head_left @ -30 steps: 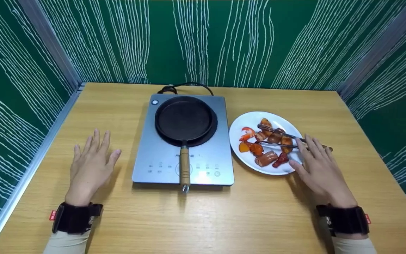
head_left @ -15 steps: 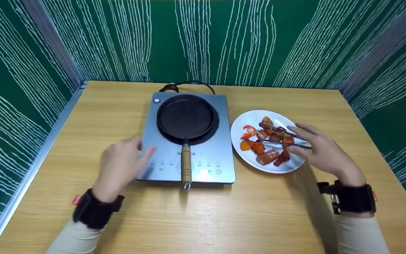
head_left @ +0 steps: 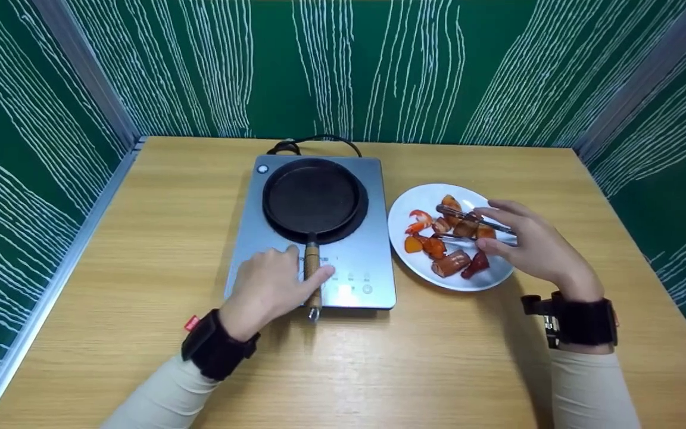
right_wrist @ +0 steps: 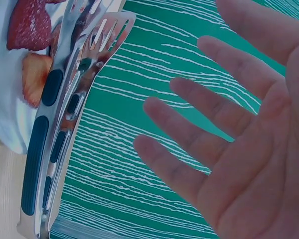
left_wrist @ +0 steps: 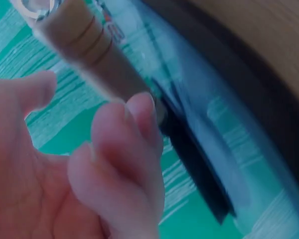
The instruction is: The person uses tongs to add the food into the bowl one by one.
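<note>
Nearest the front edge of the surface, the left hand lies over the cooker's front strip, beside the wooden handle of the pan. Its fingers are loosely curved and touch the handle's side; the left wrist view shows them against the wood but not wrapped round it. The handle points toward the front edge.

To the right, the right hand hovers over the near right rim of the plate, fingers spread and straight, gripping nothing. Metal tongs lie across the plate just beside those fingertips; whether they touch cannot be told. Food pieces sit under the tongs.

Farther back, the pan sits on the cooker's ring. A black cord loops at the rear edge.
</note>
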A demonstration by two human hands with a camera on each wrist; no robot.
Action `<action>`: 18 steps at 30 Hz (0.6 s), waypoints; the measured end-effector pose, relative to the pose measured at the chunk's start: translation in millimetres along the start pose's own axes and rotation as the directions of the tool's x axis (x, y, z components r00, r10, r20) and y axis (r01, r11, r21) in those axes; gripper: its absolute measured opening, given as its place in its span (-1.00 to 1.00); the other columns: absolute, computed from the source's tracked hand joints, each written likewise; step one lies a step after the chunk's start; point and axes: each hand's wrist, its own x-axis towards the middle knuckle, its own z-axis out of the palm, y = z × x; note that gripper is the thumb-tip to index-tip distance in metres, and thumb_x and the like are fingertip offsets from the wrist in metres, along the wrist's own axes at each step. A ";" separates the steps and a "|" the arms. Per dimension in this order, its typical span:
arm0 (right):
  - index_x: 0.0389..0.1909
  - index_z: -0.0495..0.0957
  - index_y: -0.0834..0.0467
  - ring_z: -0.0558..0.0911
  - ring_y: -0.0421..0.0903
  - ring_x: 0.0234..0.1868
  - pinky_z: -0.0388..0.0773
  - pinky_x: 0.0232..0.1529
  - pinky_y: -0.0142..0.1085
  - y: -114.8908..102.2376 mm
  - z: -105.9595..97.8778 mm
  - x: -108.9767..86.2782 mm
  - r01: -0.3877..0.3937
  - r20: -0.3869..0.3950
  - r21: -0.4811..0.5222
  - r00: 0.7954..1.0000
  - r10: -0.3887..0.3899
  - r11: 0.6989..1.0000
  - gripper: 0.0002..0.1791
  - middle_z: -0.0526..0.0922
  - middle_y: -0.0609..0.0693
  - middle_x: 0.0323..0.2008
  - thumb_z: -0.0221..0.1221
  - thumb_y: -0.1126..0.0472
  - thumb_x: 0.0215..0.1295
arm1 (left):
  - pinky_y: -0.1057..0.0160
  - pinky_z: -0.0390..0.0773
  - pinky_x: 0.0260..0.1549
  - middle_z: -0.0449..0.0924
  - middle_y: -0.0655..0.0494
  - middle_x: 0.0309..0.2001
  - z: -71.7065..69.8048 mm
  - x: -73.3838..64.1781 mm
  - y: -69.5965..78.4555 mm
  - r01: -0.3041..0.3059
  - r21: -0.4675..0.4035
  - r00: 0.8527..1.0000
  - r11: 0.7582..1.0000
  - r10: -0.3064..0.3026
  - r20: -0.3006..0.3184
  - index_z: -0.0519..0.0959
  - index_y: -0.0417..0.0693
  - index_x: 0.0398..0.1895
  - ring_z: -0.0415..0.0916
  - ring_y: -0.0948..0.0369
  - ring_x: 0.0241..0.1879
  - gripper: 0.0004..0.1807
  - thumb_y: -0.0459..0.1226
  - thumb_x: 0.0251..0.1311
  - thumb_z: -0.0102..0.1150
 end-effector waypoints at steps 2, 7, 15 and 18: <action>0.51 0.43 0.18 0.26 0.47 0.50 0.30 0.32 0.45 0.7 -0.5 -0.2 -0.009 0.003 0.003 1.000 0.009 1.000 -0.32 0.22 0.36 0.55 0.31 -0.01 0.50 | 0.17 0.45 -0.53 0.46 0.05 -0.52 3.3 2.7 4.2 0.027 -0.019 0.998 0.999 -0.026 0.054 0.60 -0.18 -0.16 0.50 0.09 -0.49 -0.18 0.45 0.37 0.01; 0.53 0.41 0.18 0.25 0.47 0.50 0.30 0.32 0.45 1.2 0.8 0.3 -0.016 0.005 0.004 1.000 0.016 1.000 -0.32 0.22 0.36 0.56 0.30 -0.01 0.51 | 0.14 0.52 -0.49 0.53 0.00 -0.43 10.2 7.5 6.5 0.060 -0.100 0.992 0.993 -0.048 0.118 0.54 -0.19 -0.09 0.53 0.09 -0.48 -0.30 0.32 0.38 0.15; 0.54 0.42 0.11 0.26 0.45 0.50 0.32 0.31 0.44 0.0 3.8 2.4 -0.040 0.018 0.010 0.999 0.040 0.999 -0.30 0.20 0.34 0.57 0.30 -0.08 0.50 | 0.19 0.45 -0.56 0.52 -0.01 -0.41 14.9 9.4 0.3 0.077 -0.252 0.986 0.965 -0.036 0.164 0.48 -0.26 0.05 0.47 0.11 -0.56 -0.50 0.04 0.45 0.15; 0.53 0.42 0.13 0.26 0.46 0.50 0.29 0.33 0.45 0.3 3.3 1.7 -0.024 0.002 0.002 1.000 0.024 1.000 -0.31 0.22 0.35 0.56 0.31 -0.04 0.50 | 0.19 0.44 -0.56 0.54 0.02 -0.45 14.0 9.3 -1.8 0.068 -0.271 0.985 0.960 -0.023 0.168 0.47 -0.17 -0.08 0.48 0.12 -0.56 -0.62 -0.01 0.43 0.14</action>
